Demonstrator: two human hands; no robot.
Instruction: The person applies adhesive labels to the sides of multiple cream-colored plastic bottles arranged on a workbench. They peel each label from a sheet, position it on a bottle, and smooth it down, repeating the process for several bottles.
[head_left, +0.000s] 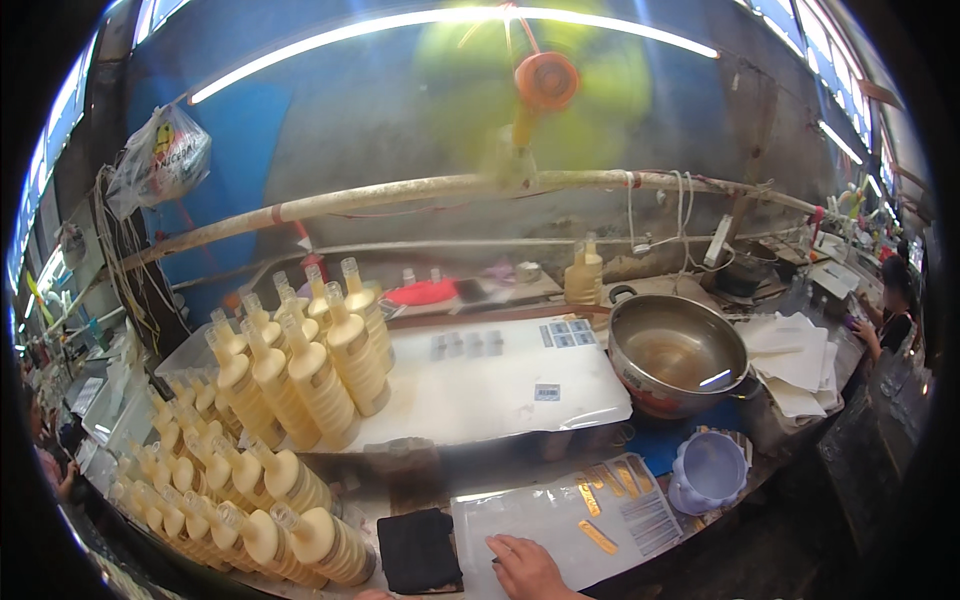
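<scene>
My right hand (526, 568) rests palm down on a pale, glossy plastic sheet (517, 517) at the front of the bench. A small dark spot shows by its fingers; whether it grips anything is hidden. Only a sliver of my left hand (373, 595) shows at the bottom edge, below a folded black cloth (420, 550). On the right part of the sheet lie several gold label strips (598, 536) and a block of grey-striped labels (649, 525). Left of the cloth, several cream-coloured bottles with clear necks (322, 541) lean in rows.
More cream bottles (322, 390) stand on a raised white board (472, 390) bearing small printed labels (547, 392). A steel pot (675, 337) and a lavender plastic tub (709, 472) stand at right, near white sheets (791, 360). Behind them a fan (547, 80) spins. A person (892, 315) sits far right.
</scene>
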